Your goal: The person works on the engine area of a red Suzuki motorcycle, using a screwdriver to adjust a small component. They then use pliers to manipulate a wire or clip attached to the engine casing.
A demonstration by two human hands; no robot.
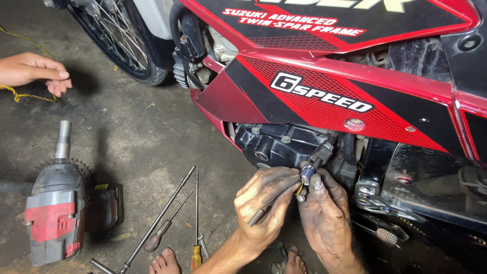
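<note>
Greasy left hand (266, 200) pinches a thin metal tool (271, 204); right hand (324, 213) pinches a small round blue-tipped connector (307, 172) under the glossy red fairing (324, 96). Bare concrete floor (147, 137) lies open leftward.

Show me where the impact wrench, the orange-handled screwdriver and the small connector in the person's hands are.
impact wrench (53, 213): head view, on its grey and red body.
orange-handled screwdriver (196, 256): head view, on the orange handle.
small connector (306, 173): head view, on its blue tip between the fingertips.

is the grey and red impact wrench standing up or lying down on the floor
Lying down. The grey and red impact wrench rests on its side on the concrete floor, its metal socket pointing away from the camera wearer. No hand touches it.
</note>
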